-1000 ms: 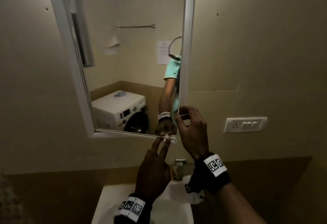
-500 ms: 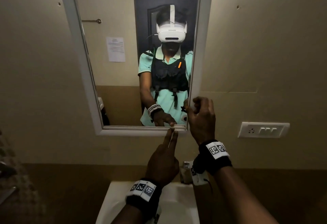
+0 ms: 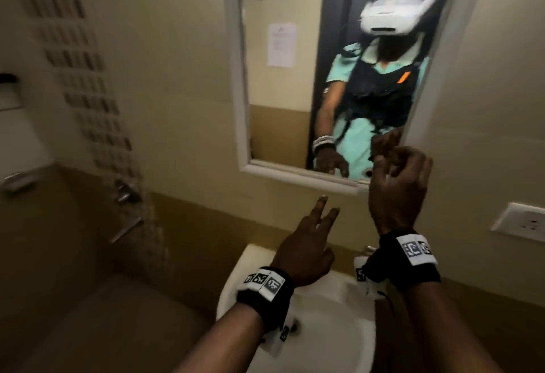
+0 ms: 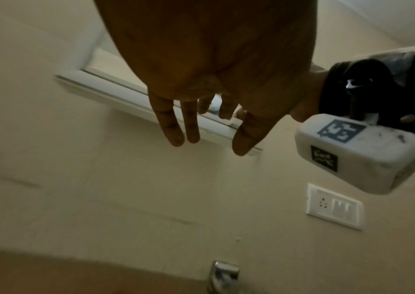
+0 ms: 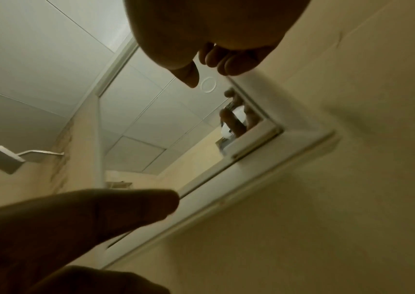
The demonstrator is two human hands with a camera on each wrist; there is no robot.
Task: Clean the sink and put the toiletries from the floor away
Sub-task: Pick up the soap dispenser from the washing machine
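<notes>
The white sink (image 3: 339, 343) sits below me, its basin bare. Above it hangs a white-framed mirror cabinet (image 3: 236, 77), its door flush in the frame. My left hand (image 3: 312, 234) hovers just under the mirror's lower edge with fingers straight and spread, holding nothing; the left wrist view shows this hand (image 4: 191, 123) against the frame. My right hand (image 3: 398, 184) is by the mirror's lower right corner, fingers loosely curled and empty, and the right wrist view shows that hand (image 5: 208, 59) the same way. No toiletries show in any view.
A chrome tap (image 4: 224, 272) stands at the back of the sink. A white switch plate (image 3: 522, 222) is on the wall to the right. Shower fittings (image 3: 126, 192) and a patterned tile strip are on the left wall, with a shower head (image 5: 5, 161) above.
The mirror door swung from ajar to flush in its frame. Both hands have come off its lower edge, the left dropping below it. My view has tilted and turned left.
</notes>
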